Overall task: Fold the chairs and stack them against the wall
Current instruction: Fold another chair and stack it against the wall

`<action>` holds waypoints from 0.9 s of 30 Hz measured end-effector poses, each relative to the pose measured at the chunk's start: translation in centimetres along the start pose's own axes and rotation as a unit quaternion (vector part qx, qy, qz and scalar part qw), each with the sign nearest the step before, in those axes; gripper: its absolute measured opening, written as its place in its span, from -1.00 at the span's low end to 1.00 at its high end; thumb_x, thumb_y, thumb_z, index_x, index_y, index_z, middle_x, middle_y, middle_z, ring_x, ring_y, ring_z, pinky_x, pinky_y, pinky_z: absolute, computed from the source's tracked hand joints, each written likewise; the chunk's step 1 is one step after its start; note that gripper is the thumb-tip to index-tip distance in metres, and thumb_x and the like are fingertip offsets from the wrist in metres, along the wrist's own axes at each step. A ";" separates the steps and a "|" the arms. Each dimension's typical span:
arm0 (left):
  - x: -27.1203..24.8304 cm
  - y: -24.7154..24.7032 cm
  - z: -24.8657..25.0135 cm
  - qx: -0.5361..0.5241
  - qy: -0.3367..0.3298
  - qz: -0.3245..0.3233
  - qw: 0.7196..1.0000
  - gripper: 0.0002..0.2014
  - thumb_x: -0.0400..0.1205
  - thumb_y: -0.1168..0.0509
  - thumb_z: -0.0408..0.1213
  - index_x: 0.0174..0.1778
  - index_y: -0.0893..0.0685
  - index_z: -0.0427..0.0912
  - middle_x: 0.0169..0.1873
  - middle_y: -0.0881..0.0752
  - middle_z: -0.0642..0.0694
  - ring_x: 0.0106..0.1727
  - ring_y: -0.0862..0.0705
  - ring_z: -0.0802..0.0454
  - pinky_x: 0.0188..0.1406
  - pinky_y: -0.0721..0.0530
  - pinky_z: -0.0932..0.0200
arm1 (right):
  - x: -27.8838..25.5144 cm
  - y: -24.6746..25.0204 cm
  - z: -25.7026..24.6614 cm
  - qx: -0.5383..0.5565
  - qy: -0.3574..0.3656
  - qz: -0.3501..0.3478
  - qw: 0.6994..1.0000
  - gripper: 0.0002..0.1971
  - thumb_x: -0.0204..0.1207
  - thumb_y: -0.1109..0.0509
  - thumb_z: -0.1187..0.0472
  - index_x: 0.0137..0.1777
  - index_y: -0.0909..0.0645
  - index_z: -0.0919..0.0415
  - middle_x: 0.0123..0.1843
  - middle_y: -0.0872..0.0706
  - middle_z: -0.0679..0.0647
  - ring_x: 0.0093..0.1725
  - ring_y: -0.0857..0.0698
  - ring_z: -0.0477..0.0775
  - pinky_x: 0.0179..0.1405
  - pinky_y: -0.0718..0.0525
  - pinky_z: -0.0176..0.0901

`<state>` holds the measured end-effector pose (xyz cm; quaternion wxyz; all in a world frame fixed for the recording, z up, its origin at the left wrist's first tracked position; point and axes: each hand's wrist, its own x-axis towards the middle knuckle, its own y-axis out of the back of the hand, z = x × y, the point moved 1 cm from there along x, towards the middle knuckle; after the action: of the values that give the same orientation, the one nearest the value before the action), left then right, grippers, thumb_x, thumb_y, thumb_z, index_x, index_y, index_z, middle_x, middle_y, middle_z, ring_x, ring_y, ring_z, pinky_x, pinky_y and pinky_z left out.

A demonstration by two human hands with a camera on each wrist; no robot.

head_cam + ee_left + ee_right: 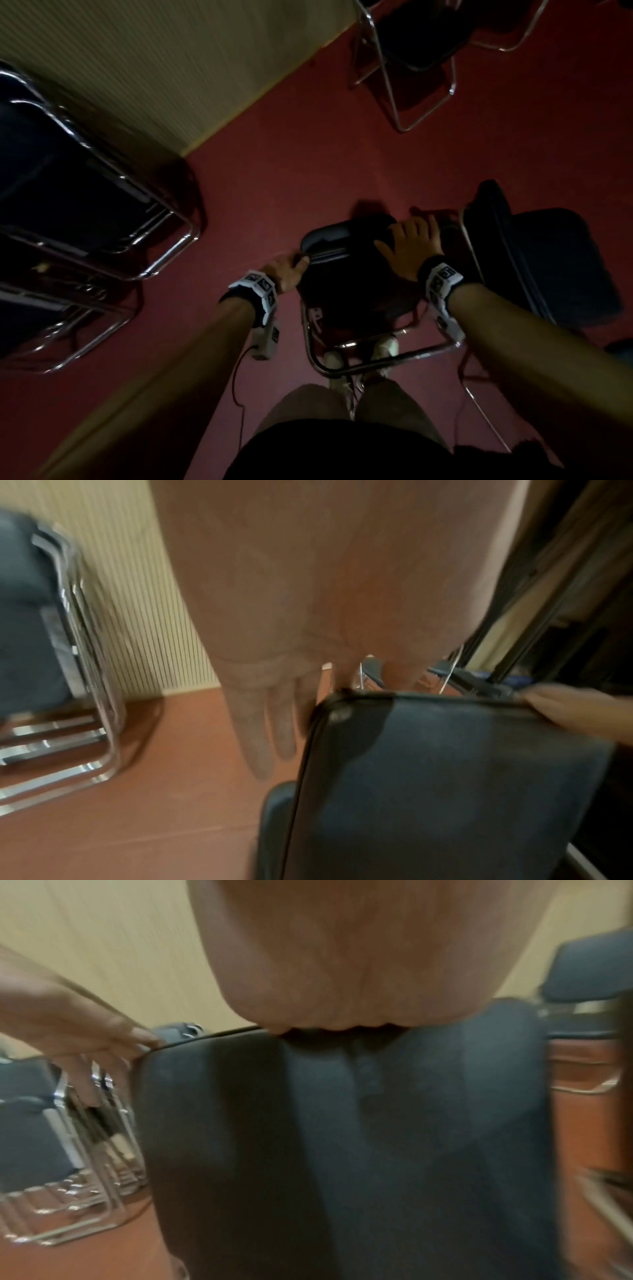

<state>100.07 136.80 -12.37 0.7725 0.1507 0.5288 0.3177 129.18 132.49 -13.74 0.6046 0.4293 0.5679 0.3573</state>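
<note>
Standing upright, chair [342, 246]; right hand [412, 248] grips top, left hand [287, 272] touches corner.

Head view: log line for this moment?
chair: not yet stacked | left hand: touches backrest corner | right hand: grips backrest top | folded chairs: stacked at wall

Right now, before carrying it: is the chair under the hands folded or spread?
Apparently folded: the chair shows its seat flat behind the backrest; blur prevents certainty.

Open floor [260, 178] left, neighbouring chair [548, 260] crowding right.
</note>
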 end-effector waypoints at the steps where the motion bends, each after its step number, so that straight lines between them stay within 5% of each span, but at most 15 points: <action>1: -0.1 1.1 -0.1 -0.005 0.011 0.020 1.000 -0.46 0.81 0.04 0.13 0.67 -0.26 -0.03 0.55 -0.50 -0.24 0.48 -0.54 -0.23 0.40 -0.49 -0.01 | 2.1 0.6 -0.7 0.016 0.018 -0.002 1.000 -0.20 0.62 0.18 -0.44 0.63 -0.35 0.08 0.62 -0.39 0.22 0.64 -0.25 0.34 0.68 0.16 0.35; 6: 1.2 5.1 0.2 -0.014 0.060 0.068 0.996 -0.41 0.82 0.03 0.08 0.75 -0.03 0.00 0.60 -0.44 -0.26 0.52 -0.51 -0.28 0.45 -0.45 -0.01 | 9.6 3.4 -2.8 0.000 0.066 -0.042 0.997 -0.05 0.52 0.10 -0.56 0.72 -0.17 0.10 0.73 -0.18 0.23 0.70 -0.12 0.35 0.69 0.15 0.37; 11: 4.6 5.3 -1.1 -0.088 0.060 0.091 0.990 -0.49 0.81 0.03 0.10 0.67 -0.08 0.06 0.41 -0.58 -0.26 0.22 -0.66 -0.23 0.19 -0.53 0.06 | 13.0 3.1 -3.4 -0.023 0.065 -0.068 0.995 -0.08 0.54 0.12 -0.54 0.72 -0.14 0.09 0.73 -0.18 0.24 0.70 -0.12 0.34 0.68 0.12 0.34; 15: 8.1 6.3 -2.5 -0.215 0.078 0.106 0.968 -0.35 0.74 0.13 0.30 0.71 -0.13 0.07 0.65 -0.35 -0.20 0.61 -0.39 -0.30 0.62 -0.32 -0.17 | 16.4 4.1 -4.0 -0.050 0.051 -0.090 0.993 -0.03 0.51 0.18 -0.57 0.73 -0.11 0.11 0.72 -0.21 0.24 0.68 -0.16 0.35 0.69 0.13 0.35; 18: 13.2 6.0 -5.5 -0.333 0.114 0.082 0.932 -0.06 0.56 0.21 0.54 0.74 -0.21 -0.02 0.67 -0.32 -0.14 0.65 -0.34 -0.22 0.64 -0.30 -0.28 | 19.6 3.4 -4.7 -0.068 0.031 -0.128 0.989 -0.03 0.47 0.20 -0.60 0.71 -0.12 0.07 0.71 -0.21 0.22 0.67 -0.16 0.33 0.69 0.17 0.33; 23: 23.8 6.3 -12.9 -0.285 0.137 0.037 0.948 -0.42 0.85 0.14 0.01 0.63 -0.37 -0.33 0.55 -0.46 -0.37 0.54 -0.48 -0.35 0.52 -0.47 -0.27 | 28.7 1.7 -6.7 -0.064 -0.038 -0.205 0.976 -0.05 0.46 0.32 -0.61 0.74 -0.05 -0.07 0.75 -0.11 0.19 0.72 -0.07 0.32 0.70 0.18 0.27; 27: 28.9 5.6 -16.3 -0.294 0.159 0.018 0.942 -0.42 0.84 0.16 0.08 0.69 -0.31 -0.19 0.62 -0.41 -0.26 0.58 -0.45 -0.26 0.56 -0.44 -0.18 | 35.7 0.1 -7.9 -0.080 -0.062 -0.202 0.974 -0.06 0.50 0.36 -0.57 0.76 -0.03 -0.04 0.78 -0.06 0.16 0.74 -0.04 0.32 0.70 0.15 0.28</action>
<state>90.24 158.11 -36.43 0.6824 -0.1260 0.5247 0.4931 124.85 166.26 -27.14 0.7308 0.2773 0.5736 0.2451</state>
